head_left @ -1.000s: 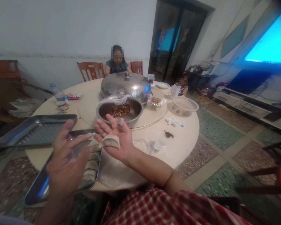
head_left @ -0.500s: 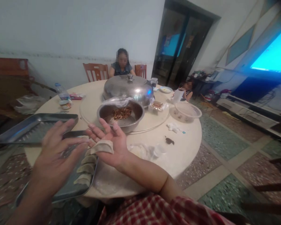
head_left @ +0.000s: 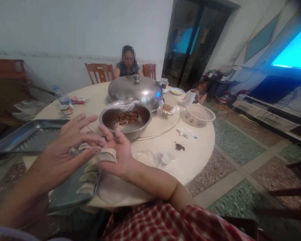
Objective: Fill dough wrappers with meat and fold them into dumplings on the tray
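The change I notice is in the left hand point(head_left: 70, 144): a second ago it hung clear of the right, and now its thumb and fingertips have come in to the left end of a folded dumpling point(head_left: 108, 155). Whether they really pinch it, I can't tell from here. The right hand point(head_left: 122, 154) lies palm up, fingers loose, gripping nothing, the dumpling resting across it on the near left side of the metal bowl point(head_left: 144, 115). I'd judge that this piece, already a half-moon, is now worked by both hands rather than simply carried on one. Dark crumbly filling point(head_left: 128, 117) remains inside the bowl; nearer than the bowl and to its left, similar dumplings point(head_left: 86, 189) line a tray point(head_left: 65, 201) at the bench point(head_left: 198, 147).
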`<state>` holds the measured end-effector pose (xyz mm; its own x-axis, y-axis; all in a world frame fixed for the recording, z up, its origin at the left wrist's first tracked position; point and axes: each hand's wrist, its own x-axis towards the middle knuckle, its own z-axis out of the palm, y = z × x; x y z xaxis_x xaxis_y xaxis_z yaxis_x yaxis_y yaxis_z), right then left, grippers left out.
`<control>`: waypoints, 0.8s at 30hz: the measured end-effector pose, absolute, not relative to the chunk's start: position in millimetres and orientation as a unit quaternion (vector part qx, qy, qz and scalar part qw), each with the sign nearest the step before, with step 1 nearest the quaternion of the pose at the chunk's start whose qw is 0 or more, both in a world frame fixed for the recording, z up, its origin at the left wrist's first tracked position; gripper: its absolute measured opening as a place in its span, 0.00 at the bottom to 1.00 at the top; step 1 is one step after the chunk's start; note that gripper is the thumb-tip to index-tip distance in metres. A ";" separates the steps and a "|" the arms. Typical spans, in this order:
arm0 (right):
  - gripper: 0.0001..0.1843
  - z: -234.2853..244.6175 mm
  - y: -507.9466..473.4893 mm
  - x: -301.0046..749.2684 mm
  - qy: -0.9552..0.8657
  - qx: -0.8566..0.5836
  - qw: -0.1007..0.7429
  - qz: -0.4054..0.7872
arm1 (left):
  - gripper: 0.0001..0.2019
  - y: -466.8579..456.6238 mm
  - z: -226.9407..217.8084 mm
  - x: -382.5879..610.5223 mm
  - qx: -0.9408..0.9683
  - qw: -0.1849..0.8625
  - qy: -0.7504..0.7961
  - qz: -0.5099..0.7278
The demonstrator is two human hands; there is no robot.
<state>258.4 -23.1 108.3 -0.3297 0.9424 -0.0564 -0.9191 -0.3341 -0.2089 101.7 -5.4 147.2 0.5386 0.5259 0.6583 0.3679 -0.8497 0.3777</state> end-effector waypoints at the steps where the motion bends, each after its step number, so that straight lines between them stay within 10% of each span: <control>1: 0.29 109.8 -24.9 259.9 -0.072 -0.083 0.575 0.811 | 0.08 -10.0 151.1 102.8 0.862 0.096 0.272 0.416; 8: 0.30 113.3 -32.8 263.0 -0.083 -0.090 0.574 0.810 | 0.09 -25.6 126.2 96.0 0.864 -0.078 0.287 0.408; 24: 0.29 99.8 -58.8 252.7 -0.041 -0.100 0.557 0.823 | 0.02 -67.3 91.0 94.7 0.846 -0.110 0.348 0.389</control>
